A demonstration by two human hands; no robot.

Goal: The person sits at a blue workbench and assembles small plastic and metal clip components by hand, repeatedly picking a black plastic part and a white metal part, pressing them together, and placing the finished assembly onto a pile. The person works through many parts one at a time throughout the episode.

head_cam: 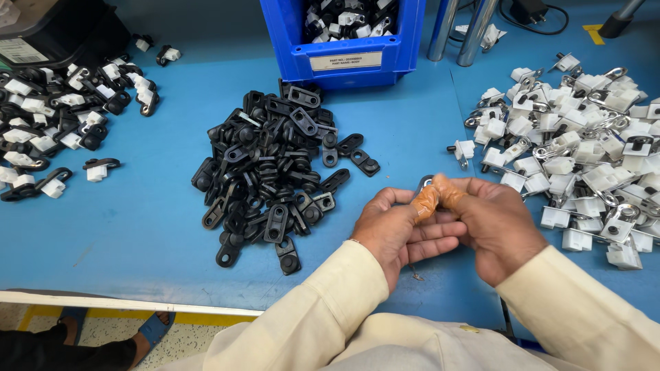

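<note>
Both hands meet over the blue worktable [137,227]: the left hand [395,230] and right hand [491,223], thumbs in orange rubber finger cots [434,197], pinch one small silver metal clip [424,183] between them. Steady, square fingertip pressure suits it, between the pile of black plastic brackets [275,172] and the white-and-metal clips [577,151].

**Two labels at the back of the worktop**

A white rectangular label [345,61] with dark print sits on the front wall of the blue bin [289,41], top centre. Another pale label [22,50] sits on the black container [62,27], top left.
</note>
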